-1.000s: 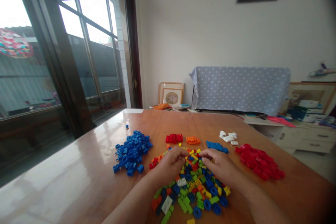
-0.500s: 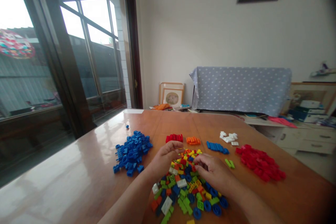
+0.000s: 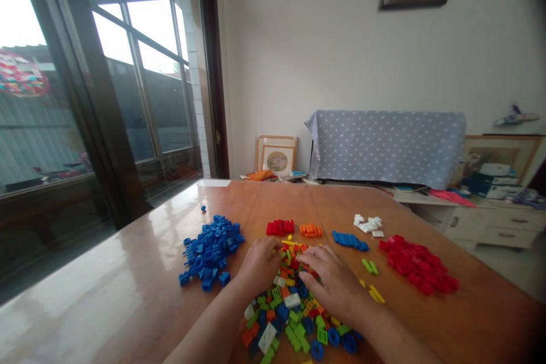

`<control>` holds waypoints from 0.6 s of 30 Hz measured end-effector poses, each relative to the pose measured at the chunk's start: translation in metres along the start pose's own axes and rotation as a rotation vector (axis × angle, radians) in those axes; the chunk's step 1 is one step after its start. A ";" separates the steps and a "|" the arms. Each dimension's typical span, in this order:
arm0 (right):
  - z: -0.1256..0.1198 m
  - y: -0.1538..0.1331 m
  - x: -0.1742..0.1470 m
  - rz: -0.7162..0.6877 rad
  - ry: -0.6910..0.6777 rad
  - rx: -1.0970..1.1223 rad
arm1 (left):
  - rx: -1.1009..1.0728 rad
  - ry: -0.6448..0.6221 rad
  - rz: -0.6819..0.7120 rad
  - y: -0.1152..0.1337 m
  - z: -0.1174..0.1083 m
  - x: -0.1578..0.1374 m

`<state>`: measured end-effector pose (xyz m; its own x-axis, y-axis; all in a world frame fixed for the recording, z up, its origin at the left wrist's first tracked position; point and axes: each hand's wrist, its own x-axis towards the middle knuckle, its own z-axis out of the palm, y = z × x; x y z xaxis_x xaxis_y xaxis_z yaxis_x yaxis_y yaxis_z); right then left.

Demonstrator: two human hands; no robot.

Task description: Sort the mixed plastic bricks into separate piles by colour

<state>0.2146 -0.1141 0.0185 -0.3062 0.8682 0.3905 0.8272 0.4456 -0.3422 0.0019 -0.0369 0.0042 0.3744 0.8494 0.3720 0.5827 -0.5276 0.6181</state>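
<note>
A heap of mixed toy building bricks (image 3: 294, 318) in green, blue, yellow, orange, red and white lies in front of me. At its upper left edge is my left hand (image 3: 262, 261), its fingers curled in against the bricks, the tips mostly hidden. My right hand (image 3: 330, 276) reaches over the heap's upper right side, back upward, fingers stretched and thumb apart, holding nothing that I can see. Small yellow and orange pieces (image 3: 294, 247) show between the hands. Several yellow bricks (image 3: 375, 294) lie just right of my right wrist.
A blue brick pile (image 3: 213, 250) stands left, a red one (image 3: 418, 264) right. Across the back are rows of red (image 3: 280, 227), orange (image 3: 311, 230) and blue bricks (image 3: 350, 240), white pieces (image 3: 367, 223) and green bricks (image 3: 369, 267). A lone blue piece (image 3: 203, 209) sits far left.
My right hand has shifted left over the heap, its fingers spreading out. The left hand has turned lower against the bricks. Yellow bricks beside the right wrist now show. The view has shifted slightly.
</note>
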 end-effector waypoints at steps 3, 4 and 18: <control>0.002 -0.004 0.001 -0.011 -0.038 0.006 | 0.126 -0.018 0.031 0.000 0.002 -0.001; 0.002 -0.005 0.001 -0.007 -0.041 0.010 | 0.145 -0.028 0.039 0.000 0.003 -0.002; -0.042 0.093 -0.009 0.491 0.167 -0.041 | 0.084 -0.083 0.065 0.002 -0.003 -0.001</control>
<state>0.3142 -0.0896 0.0187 0.1997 0.9246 0.3243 0.8732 -0.0177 -0.4870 0.0008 -0.0385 0.0073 0.4700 0.8108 0.3489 0.6122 -0.5842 0.5329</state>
